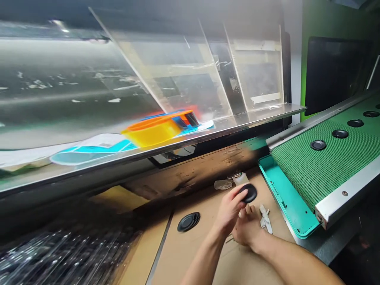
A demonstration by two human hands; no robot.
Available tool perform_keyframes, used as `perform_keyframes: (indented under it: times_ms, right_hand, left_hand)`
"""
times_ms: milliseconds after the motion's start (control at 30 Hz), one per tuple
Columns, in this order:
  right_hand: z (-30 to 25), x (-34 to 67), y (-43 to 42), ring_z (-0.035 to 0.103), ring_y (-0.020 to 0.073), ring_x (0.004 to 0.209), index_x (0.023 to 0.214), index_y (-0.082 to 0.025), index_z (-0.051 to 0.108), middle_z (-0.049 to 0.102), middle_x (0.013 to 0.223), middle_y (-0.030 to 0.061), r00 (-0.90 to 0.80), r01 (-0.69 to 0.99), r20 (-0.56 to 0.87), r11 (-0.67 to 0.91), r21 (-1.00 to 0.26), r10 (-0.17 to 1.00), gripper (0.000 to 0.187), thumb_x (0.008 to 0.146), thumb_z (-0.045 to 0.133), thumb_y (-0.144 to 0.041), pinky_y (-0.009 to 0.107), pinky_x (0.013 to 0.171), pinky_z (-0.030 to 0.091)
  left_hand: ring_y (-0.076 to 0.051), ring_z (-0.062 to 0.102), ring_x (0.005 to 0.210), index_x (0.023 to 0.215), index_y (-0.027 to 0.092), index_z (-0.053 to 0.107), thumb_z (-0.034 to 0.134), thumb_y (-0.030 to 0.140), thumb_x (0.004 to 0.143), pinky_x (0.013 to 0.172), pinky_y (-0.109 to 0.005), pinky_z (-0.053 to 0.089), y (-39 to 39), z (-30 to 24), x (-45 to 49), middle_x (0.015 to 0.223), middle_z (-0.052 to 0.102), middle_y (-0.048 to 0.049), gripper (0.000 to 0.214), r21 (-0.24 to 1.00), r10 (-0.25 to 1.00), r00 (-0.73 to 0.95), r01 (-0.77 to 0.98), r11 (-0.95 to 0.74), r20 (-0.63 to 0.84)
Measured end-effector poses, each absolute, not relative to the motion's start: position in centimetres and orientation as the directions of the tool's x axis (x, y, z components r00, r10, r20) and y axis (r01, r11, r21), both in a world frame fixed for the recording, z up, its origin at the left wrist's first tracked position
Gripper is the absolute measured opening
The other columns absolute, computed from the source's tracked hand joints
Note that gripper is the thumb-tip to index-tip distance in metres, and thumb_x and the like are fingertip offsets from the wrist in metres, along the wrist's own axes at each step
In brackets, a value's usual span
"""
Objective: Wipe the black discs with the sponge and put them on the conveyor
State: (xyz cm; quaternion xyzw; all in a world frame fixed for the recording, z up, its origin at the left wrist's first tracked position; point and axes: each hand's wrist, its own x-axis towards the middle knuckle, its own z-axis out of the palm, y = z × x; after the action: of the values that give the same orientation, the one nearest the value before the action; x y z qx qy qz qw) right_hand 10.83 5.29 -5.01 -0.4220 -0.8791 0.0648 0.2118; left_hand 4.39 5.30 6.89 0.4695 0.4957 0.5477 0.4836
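Note:
My left hand (230,209) pinches a round black cap (249,192) at its fingertips, just above the cardboard-covered bench (190,253). Directly under and in front of it is my right hand (247,230), its fingers curled in; whatever they hold is hidden. A white hand tool (265,218) lies on the cardboard, touching or nearly touching the right hand. To the left of both hands, a second black cap (189,221) lies flat on the cardboard.
A green conveyor belt (326,166) at the right carries several black caps (318,145), with a teal tray (286,200) at its near end. A small bottle (241,178) stands behind the hands. A steel shelf (208,132) bears a yellow-orange bin (157,130). Clear plastic trays (59,253) are stacked lower left.

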Motion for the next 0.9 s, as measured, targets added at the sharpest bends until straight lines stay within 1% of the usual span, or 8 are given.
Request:
perform_keyframes:
  times_ms: [67,133,233,333,500,667,767,900]
  right_hand:
    - [-4.6,11.1,5.2,0.055,0.0332,0.103,0.114,-0.016,0.064,0.062,0.110,0.0164,-0.542,0.738,0.280,0.609,-0.293,0.792,0.032,0.087,0.059,-0.032,0.046,0.086,0.045]
    - [-4.2,11.4,5.2,0.055,0.0314,0.104,0.115,-0.019,0.065,0.062,0.109,0.0141,-0.534,0.746,0.269,0.596,-0.296,0.802,0.030,0.089,0.059,-0.034,0.044,0.088,0.045]
    - [-4.0,12.0,5.6,0.055,0.0294,0.104,0.117,-0.021,0.066,0.064,0.109,0.0127,-0.502,0.746,0.294,0.579,-0.328,0.814,0.029,0.092,0.058,-0.034,0.042,0.089,0.046]
    - [-3.9,12.5,6.2,0.056,0.0272,0.102,0.123,-0.021,0.065,0.064,0.108,0.0114,-0.436,0.675,0.415,0.595,-0.435,0.798,0.032,0.095,0.058,-0.034,0.041,0.090,0.047]
    - [-3.3,11.9,6.4,0.056,0.0256,0.107,0.129,-0.022,0.065,0.063,0.114,0.0118,-0.411,0.437,0.630,0.748,-0.499,0.660,0.036,0.098,0.057,-0.038,0.040,0.094,0.049]
    - [-3.8,10.6,5.7,0.056,0.0251,0.104,0.130,-0.023,0.066,0.062,0.113,0.0119,-0.498,0.429,0.620,0.793,-0.432,0.607,0.036,0.099,0.057,-0.039,0.041,0.091,0.051]
    - [-4.2,10.0,4.9,0.054,0.0255,0.106,0.136,-0.022,0.062,0.060,0.116,0.0127,-0.499,0.475,0.608,0.782,-0.404,0.617,0.040,0.100,0.054,-0.038,0.043,0.092,0.051]
    - [-4.0,9.1,4.0,0.053,0.0248,0.107,0.142,-0.021,0.058,0.057,0.125,0.0144,-0.602,0.421,0.587,0.840,-0.343,0.542,0.043,0.101,0.052,-0.031,0.041,0.091,0.051]
  left_hand:
    - [-0.013,0.059,0.067,0.105,0.017,0.075,0.081,0.038,0.068,0.047,-0.019,0.036,3.5,3.0,-0.7,0.096,0.074,-0.0054,0.043,0.959,0.950,-0.269,-0.269,0.085,-0.159]
    - [-0.009,0.054,0.058,0.101,0.017,0.075,0.078,0.031,0.068,0.039,-0.017,0.027,2.0,-0.3,-4.3,0.091,0.073,-0.0030,0.036,0.911,0.899,-0.357,-0.401,0.097,-0.253]
    - [-0.010,0.059,0.060,0.088,0.016,0.073,0.074,0.020,0.071,0.045,-0.018,0.042,0.9,-3.2,-6.5,0.084,0.072,-0.0030,0.017,0.829,0.866,-0.400,-0.558,0.028,-0.298]
    - [-0.018,0.070,0.081,0.088,0.013,0.072,0.073,0.016,0.079,0.071,-0.030,0.059,0.7,-3.6,-6.5,0.091,0.075,-0.0093,0.010,0.781,0.913,-0.312,-0.625,0.011,-0.262]
    - [-0.023,0.071,0.095,0.101,0.011,0.071,0.069,0.020,0.086,0.089,-0.037,0.056,1.1,-3.2,-6.4,0.105,0.074,-0.0152,0.017,0.687,0.980,-0.103,-0.726,0.041,-0.168]
    - [-0.025,0.069,0.100,0.099,0.010,0.072,0.055,0.037,0.096,0.096,-0.040,0.052,1.4,-3.5,-6.4,0.105,0.074,-0.0156,0.032,0.493,0.979,0.176,-0.846,0.202,-0.098]
    - [-0.023,0.069,0.097,0.097,0.011,0.072,0.054,0.028,0.097,0.099,-0.038,0.050,1.4,-3.5,-6.1,0.102,0.075,-0.0135,0.025,0.488,0.983,0.126,-0.855,0.177,-0.136]
    - [-0.027,0.069,0.108,0.113,0.010,0.070,0.051,0.037,0.101,0.104,-0.043,0.048,1.4,-3.5,-5.8,0.113,0.073,-0.0171,0.035,0.466,0.973,0.136,-0.860,0.209,-0.184]
